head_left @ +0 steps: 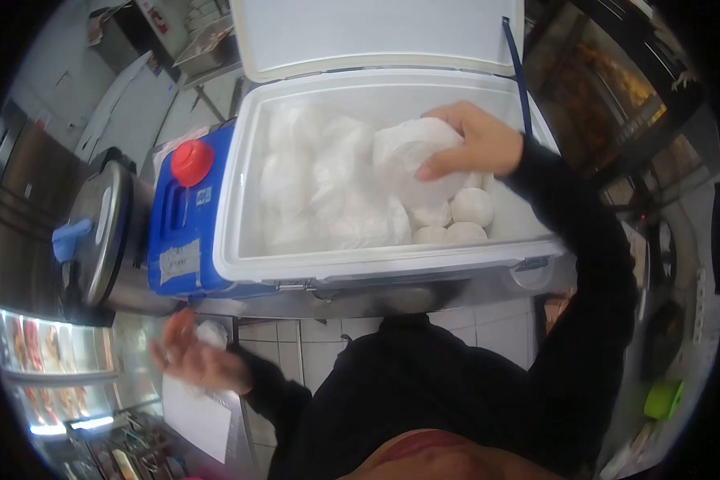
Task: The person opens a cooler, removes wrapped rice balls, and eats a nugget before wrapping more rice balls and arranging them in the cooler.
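Note:
Inside an open white cooler [230,200], my right hand [476,144] grips a white plastic-wrapped bundle [416,152], thumb at its near side and fingers behind it. More wrapped white bundles [328,184] fill the left and middle of the cooler. Several round white balls [470,208] lie at the right, below my right hand. My left hand [196,356] is outside the cooler at the lower left, blurred, with its fingers apart and nothing in it. It is over a side surface with a white sheet [200,420].
A blue container [192,232] with a red cap [191,163] stands against the cooler's left side. Left of it is a large metal pot [112,232] with a blue cloth [72,238]. The raised lid [376,36] is behind. A lit display case [52,348] is at lower left.

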Demonstrator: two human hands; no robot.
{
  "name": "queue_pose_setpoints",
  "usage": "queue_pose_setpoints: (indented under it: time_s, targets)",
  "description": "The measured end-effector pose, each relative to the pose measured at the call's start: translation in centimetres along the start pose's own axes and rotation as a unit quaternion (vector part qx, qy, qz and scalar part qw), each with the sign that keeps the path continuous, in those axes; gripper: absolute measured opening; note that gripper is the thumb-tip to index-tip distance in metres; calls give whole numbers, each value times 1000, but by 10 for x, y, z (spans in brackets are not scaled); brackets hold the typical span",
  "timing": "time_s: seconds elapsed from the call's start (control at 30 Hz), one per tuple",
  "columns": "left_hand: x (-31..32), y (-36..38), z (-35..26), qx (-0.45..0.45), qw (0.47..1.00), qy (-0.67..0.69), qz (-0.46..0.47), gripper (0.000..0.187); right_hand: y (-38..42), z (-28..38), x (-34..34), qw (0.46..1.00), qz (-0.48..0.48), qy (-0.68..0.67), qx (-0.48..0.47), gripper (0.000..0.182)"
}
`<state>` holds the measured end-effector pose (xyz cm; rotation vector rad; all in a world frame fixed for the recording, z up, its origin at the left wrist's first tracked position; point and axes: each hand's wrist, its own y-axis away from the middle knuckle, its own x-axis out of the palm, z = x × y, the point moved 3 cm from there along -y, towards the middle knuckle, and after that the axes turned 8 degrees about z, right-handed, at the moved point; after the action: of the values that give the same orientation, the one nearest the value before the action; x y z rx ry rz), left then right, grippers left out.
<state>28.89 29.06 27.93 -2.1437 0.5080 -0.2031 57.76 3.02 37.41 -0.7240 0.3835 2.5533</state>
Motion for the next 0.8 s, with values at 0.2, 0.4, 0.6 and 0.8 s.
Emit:
queue_pose_setpoints:
  time_s: [0.2,0.4,0.6,0.8]
  targets:
    - [114,-30,-88,107,935,215,260,90,55,67,69,941,13,-335,-35,47]
    - [115,-23,-124,-45,900,378,214,80,104,94,101,899,73,-399,-162,52]
    - [104,-7,-166,-237,842,481,65,70,119,91,116,891,75,-402,-197,58]
    - [114,-10,-159,-296,846,441,42,80,110,96,99,917,56,-363,-154,65]
